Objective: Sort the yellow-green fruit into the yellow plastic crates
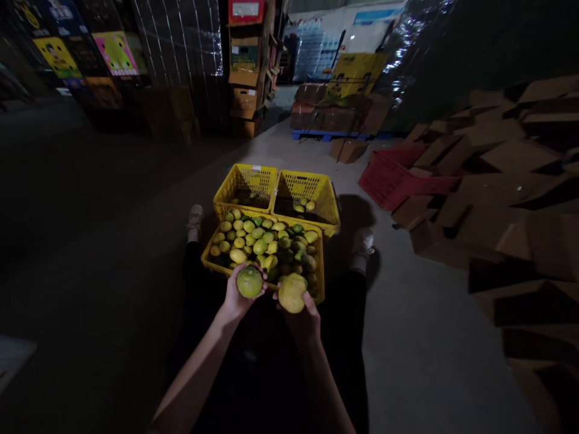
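My left hand [235,295] is wrapped round a green lemon [249,282]. In my right hand [312,319] is a larger yellow lemon [292,293], gripped with the thumb along its right side. Both fruits are held side by side over the near edge of a full yellow crate [320,265]. Yellow and green lemons [260,246] fill that crate; my hands hide part of its near side. Behind it stand two more yellow crates: the left crate [221,191] has a few fruits in shadow, and the right crate [332,202] has several lemons [305,204] on its bottom.
My outstretched legs flank the crates, with a shoe [195,217] on the left and another shoe [363,242] on the right. A red crate [384,181] and a heap of cardboard boxes [493,223] lie to the right. Stacked boxes [245,78] and a blue pallet [312,135] stand behind.
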Motion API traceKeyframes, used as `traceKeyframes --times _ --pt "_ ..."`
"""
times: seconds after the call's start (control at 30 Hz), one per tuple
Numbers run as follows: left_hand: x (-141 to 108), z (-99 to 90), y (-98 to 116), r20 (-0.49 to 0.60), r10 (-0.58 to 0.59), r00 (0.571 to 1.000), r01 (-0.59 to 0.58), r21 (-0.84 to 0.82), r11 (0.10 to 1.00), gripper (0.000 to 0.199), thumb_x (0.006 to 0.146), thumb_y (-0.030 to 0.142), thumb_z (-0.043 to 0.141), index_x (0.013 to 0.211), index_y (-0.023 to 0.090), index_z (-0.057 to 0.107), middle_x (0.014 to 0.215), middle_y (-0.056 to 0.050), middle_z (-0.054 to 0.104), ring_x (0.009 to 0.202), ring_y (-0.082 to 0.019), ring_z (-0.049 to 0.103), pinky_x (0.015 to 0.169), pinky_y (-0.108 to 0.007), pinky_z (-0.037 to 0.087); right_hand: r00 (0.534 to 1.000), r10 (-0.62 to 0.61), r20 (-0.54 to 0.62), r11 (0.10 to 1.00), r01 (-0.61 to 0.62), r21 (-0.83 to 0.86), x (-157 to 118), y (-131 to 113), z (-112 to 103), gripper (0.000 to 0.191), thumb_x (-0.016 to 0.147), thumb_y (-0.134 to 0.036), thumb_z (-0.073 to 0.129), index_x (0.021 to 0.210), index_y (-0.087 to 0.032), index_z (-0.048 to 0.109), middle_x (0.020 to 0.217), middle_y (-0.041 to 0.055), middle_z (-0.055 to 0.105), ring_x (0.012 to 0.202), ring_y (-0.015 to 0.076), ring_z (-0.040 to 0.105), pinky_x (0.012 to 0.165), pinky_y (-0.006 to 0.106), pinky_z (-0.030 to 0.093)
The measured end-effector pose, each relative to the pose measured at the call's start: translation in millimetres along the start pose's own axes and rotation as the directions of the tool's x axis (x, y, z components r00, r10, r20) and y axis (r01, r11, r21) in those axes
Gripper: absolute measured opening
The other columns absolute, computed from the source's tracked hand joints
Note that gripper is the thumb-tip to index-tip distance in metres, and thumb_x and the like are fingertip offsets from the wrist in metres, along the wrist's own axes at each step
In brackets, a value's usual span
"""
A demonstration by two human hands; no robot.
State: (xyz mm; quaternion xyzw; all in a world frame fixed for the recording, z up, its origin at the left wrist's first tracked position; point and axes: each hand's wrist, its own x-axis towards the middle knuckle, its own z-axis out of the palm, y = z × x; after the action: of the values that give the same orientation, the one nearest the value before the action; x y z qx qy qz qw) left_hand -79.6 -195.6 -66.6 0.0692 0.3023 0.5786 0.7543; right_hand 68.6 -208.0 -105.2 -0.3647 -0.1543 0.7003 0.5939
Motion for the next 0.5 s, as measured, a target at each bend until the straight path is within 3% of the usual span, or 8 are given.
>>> traceKeyframes --times 0.07,0.2,0.33,0.5 --pt "0 -2.6 -5 -0.003 0.007 1.000 -0.007 0.011 1.000 0.029 0.089 0.033 0.047 0.100 0.012 0.064 0.079 -0.007 0.068 0.051 -0.015 0.062 0.044 -0.024 0.049 0.995 0.077 -0.056 0.994 -0.073 0.078 1 -1 0 0.033 0.067 -0.050 0.068 0.081 -0.020 0.068 0.075 0.0032 0.072 0.060 0.0171 0.066 0.051 0.027 0.056" --pt "-2 -11.8 -25 -0.046 -0.025 0.999 0.023 -0.051 0.998 0.039 0.091 0.038 0.046 0.122 0.017 0.057 0.099 -0.009 0.070 0.054 -0.014 0.064 0.048 -0.025 0.051 0.973 0.176 -0.152 0.953 -0.129 0.275 3 1 -1 0.030 0.077 -0.050 0.063 0.087 -0.022 0.067 0.081 0.0003 0.074 0.072 0.0138 0.069 0.062 0.023 0.058" --pt "-6 -17.0 -41 -0.148 -0.104 0.984 0.084 -0.134 0.987 0.039 0.092 0.040 0.046 0.112 0.011 0.062 0.080 -0.009 0.069 0.056 -0.016 0.065 0.051 -0.025 0.052 0.977 0.198 -0.078 0.921 -0.158 0.356 5 8 -5 0.027 0.076 -0.045 0.066 0.088 -0.021 0.067 0.081 -0.0003 0.074 0.072 0.0134 0.069 0.061 0.022 0.057" --pt "0 -13.1 -40 -0.272 -0.067 0.960 -0.028 -0.329 0.944 0.022 0.087 0.026 0.049 0.090 0.011 0.065 0.074 -0.008 0.068 0.075 -0.020 0.068 0.072 -0.032 0.057 0.976 0.186 -0.116 0.909 -0.126 0.398 7 15 -5 0.017 0.073 -0.030 0.065 0.084 -0.018 0.068 0.079 0.0018 0.074 0.080 0.0155 0.071 0.072 0.026 0.058"
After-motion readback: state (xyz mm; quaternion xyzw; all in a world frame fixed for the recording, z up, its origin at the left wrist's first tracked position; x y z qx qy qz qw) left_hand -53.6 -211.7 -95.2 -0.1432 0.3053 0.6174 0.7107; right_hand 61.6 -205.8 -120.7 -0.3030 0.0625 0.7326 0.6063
